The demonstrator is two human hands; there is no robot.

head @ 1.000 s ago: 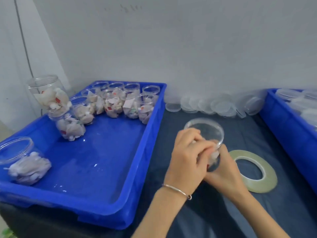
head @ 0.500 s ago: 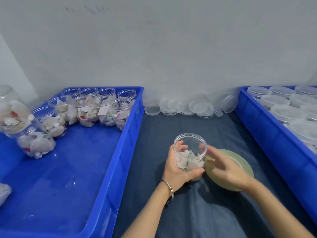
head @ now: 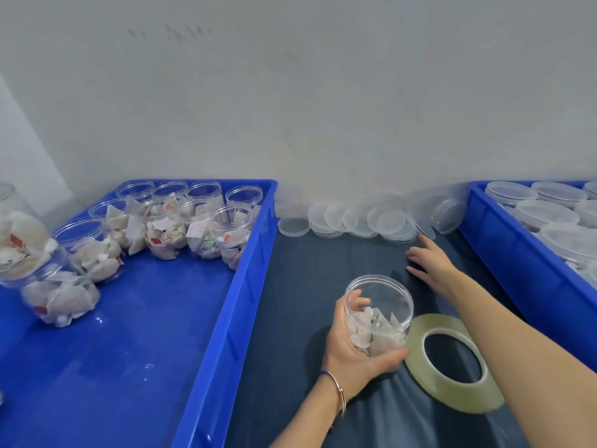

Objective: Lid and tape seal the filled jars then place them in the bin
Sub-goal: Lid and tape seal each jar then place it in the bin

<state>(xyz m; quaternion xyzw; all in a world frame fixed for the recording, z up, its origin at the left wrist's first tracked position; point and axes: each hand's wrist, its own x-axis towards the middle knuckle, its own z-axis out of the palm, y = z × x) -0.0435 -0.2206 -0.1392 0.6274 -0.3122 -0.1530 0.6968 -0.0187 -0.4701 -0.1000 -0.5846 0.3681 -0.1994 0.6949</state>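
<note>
While the left hand (head: 353,349) grips the open filled jar (head: 378,313) upright on the desk (head: 300,286), the right hand (head: 429,261), fingers spread, reaches toward the lids (head: 371,218) by the wall. Lidding comes next: pinch one lid off. Blue bins (head: 252,253) flank a narrow lane; the tape roll (head: 452,360) touches the jar.

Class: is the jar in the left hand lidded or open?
Open: the jar shows a bare rim, no lid; left hand holds it.
</note>
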